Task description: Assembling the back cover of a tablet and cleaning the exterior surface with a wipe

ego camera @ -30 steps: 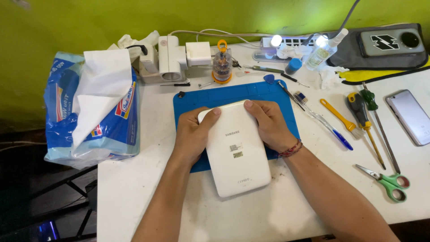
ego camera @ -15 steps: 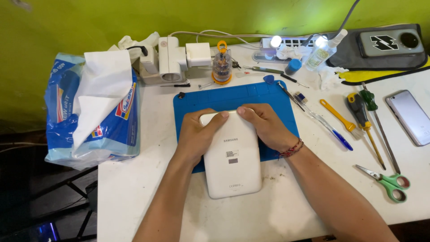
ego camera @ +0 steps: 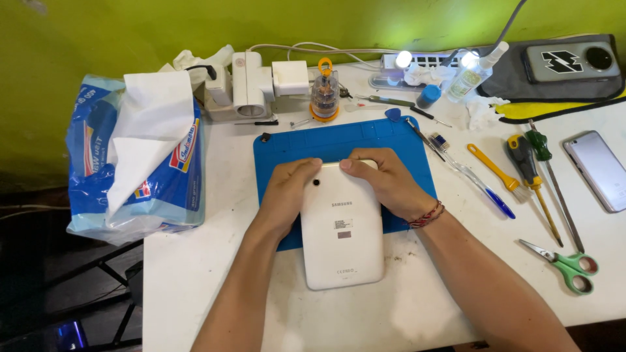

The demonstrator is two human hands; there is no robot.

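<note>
A white tablet (ego camera: pixel 342 233) lies face down, its back up, half on a blue work mat (ego camera: pixel 339 145) and half on the white table (ego camera: pixel 208 287). My left hand (ego camera: pixel 285 194) grips its upper left edge, with the fingertips at the top rim. My right hand (ego camera: pixel 385 182) holds the upper right corner, fingers curled over the top edge. A braided bracelet (ego camera: pixel 427 215) is on my right wrist. Both hands' fingertips nearly meet at the tablet's top.
A blue tissue pack (ego camera: pixel 137 156) sits at the left. White chargers (ego camera: pixel 251 85) and a small bottle (ego camera: pixel 324 94) stand behind the mat. Right of the mat lie a blue pen (ego camera: pixel 486 192), screwdrivers (ego camera: pixel 531 176), green-handled scissors (ego camera: pixel 564 261) and a phone (ego camera: pixel 600 169).
The tablet has turned from tilted to nearly straight and shifted slightly. Both hands slid up to its top edge, fingertips coming closer together.
</note>
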